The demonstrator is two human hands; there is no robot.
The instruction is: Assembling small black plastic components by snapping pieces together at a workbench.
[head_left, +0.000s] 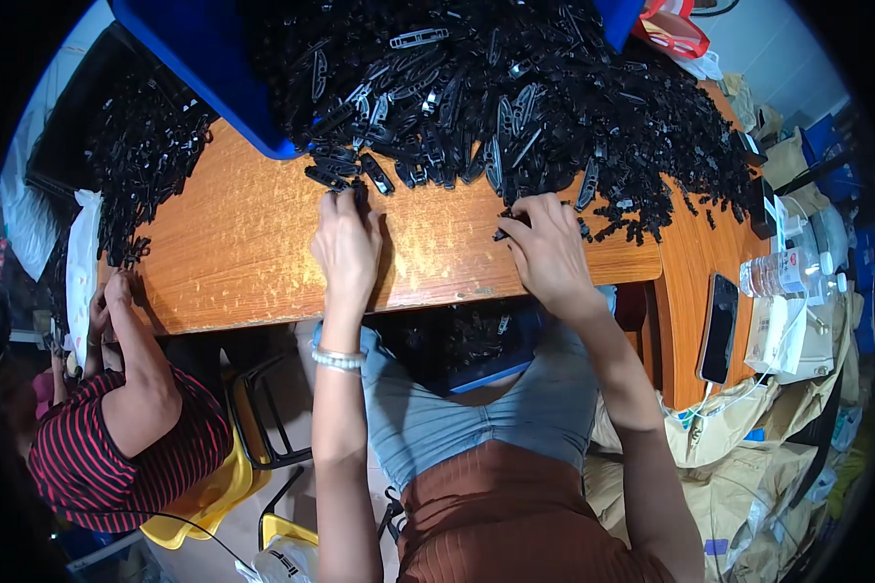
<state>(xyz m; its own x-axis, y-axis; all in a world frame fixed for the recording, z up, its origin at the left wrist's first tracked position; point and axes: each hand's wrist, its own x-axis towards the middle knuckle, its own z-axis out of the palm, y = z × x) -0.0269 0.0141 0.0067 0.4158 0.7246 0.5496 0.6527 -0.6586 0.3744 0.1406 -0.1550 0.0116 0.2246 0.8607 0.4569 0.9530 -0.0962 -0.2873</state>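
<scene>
Brown ribbed top (501,505) and pale blue jeans (481,413) fill six o'clock, nearest the view, with both bare forearms reaching up past them to the wood-grained bench (262,223). At ten o'clock from centre, the left hand (345,248), a pale bracelet (338,360) at its wrist, is over the bench with its fingers drawn narrow at the near edge of the heap; a dark piece shows at their tips, but I cannot tell whether it is gripped. At two o'clock, the right hand (554,248) has thumb and fingers closed round a small black part (501,234), mostly hidden by them. Black plastic pieces (554,107) are heaped across twelve o'clock and spread towards two, some with glossy highlights. A blue bin (199,58) stands tilted at eleven, beside the heap. Another black heap (146,146) lies at ten. At eight, a co-worker in a striped top (131,447) sits on a yellow chair (199,505). Around three o'clock are a dark-screened phone (718,328) and a clear bottle (780,275).
</scene>
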